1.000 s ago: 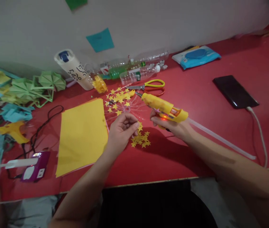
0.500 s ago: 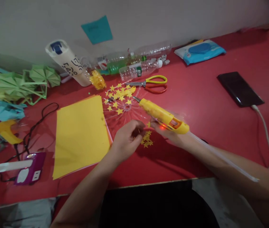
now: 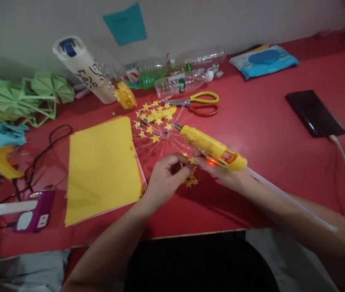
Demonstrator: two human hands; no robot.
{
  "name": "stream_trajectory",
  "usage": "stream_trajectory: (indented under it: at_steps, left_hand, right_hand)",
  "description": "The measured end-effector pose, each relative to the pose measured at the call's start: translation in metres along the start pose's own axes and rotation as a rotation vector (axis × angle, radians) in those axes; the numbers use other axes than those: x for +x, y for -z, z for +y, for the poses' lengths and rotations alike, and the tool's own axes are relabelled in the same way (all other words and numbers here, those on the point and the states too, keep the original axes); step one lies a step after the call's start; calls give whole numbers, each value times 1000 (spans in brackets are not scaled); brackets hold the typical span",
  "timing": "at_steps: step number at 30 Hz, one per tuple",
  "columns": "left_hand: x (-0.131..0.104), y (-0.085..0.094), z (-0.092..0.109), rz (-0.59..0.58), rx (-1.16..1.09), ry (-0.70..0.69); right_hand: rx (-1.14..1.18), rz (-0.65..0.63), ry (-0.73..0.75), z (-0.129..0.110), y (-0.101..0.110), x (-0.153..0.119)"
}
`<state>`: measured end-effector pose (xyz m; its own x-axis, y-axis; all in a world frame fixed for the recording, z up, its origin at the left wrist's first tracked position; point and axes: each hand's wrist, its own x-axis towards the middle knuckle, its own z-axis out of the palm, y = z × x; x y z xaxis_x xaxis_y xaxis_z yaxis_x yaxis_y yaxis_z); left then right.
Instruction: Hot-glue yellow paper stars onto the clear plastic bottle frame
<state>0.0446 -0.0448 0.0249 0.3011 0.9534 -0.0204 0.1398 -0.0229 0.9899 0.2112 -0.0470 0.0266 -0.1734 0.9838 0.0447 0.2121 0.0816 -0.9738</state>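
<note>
Holding glue gun (image 3: 210, 145) diag., nozzle up-L, in R hand (image 3: 211, 167).

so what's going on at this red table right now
The person's right hand holds a yellow glue gun, a clear stick poking out its back. The left hand has a small yellow star at its fingertips, close to the right hand. More stars lie below the hands, and scissors rest beyond the gun's nozzle.
</note>
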Motion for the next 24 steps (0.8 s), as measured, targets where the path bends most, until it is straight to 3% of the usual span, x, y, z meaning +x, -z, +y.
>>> stream_trajectory:
  at_steps: [8,11,14,18,24]
  left_hand:
    - [-3,1,4,18,72,-79]
    - [-5,8,4,105,209,-205]
    - [-2,20,3,253,285,-277]
    - [3,30,2,382,274,-254]
    - [3,27,4,360,273,-219]
  right_hand:
    - [40,-17,-36,1,-1,-2]
    - [44,-4,-93,1,7,-2]
    - [44,-37,-43,0,16,-1]
    - [4,-133,62,-3,20,-1]
    - [-103,-131,73,0,10,-8]
